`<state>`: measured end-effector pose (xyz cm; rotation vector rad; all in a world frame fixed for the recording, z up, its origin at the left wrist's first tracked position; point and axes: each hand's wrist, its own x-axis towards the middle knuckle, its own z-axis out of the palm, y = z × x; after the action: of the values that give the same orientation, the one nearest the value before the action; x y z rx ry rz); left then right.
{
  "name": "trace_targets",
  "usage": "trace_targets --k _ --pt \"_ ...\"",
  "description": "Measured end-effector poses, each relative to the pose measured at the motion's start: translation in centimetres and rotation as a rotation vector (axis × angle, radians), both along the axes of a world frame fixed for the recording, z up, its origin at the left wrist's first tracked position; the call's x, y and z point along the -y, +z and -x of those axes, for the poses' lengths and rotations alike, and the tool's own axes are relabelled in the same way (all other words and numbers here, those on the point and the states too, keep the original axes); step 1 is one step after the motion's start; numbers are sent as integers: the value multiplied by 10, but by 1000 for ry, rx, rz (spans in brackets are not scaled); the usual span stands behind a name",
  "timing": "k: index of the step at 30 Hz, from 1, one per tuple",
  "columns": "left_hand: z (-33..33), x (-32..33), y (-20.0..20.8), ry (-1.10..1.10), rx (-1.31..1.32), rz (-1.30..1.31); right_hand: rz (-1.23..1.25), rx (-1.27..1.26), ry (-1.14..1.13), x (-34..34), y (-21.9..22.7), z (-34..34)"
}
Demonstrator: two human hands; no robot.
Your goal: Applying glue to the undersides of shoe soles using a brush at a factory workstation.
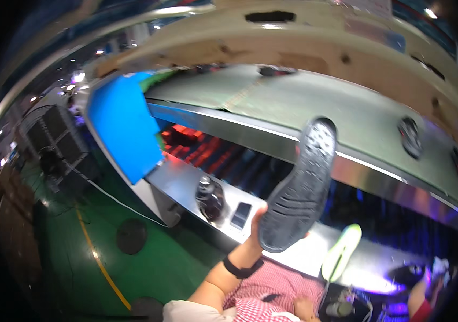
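A: What worried you from your end of the feed?

B: The sole (298,188), mostly. The left hand (255,232) bore it alone, near its lower end, with the long part reaching up and away. A loose grip, I judged, could have let it tip, and the bottle (209,201) and phone (241,214) were near, on the ledge (178,180).

A: Anything else in its way?

B: Its upper end overlapped the belt (347,110) in my view. I couldn't tell whether they touched; if they were close, a careless swing could have knocked it against the rail (261,137). A swing rightward might have caught the yellow-green insole (341,252) or crowded the co-worker's arm (418,297) at lower right.

A: How was the left arm posed?

B: I saw it rise from the lower edge, slanting up and rightward, a black band (242,266) round the wrist. The sole stood tilted in front of the ledge and belt, tread facing my camera, upper end leaning right.

A: And the fingers?

B: The left ones gripped the sole's lower part, showing at its left edge, with a tip just peeking out at its right. The right hand (304,308) sat low by the checked apron (277,279); blur hid its fingers, so I couldn't tell whether they were spread or closed.
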<state>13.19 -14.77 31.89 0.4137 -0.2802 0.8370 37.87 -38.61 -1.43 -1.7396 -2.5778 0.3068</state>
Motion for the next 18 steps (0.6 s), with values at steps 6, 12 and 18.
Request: trace_targets --k 6,12,18 --pt "5 21 -3 103 -198 -11 -57 -74 -103 -3 66 27" --pt "9 39 -11 158 -446 1 -33 -592 -373 -56 197 43" --pt "8 58 1 135 -542 -58 4 -1291 -304 -74 310 58"
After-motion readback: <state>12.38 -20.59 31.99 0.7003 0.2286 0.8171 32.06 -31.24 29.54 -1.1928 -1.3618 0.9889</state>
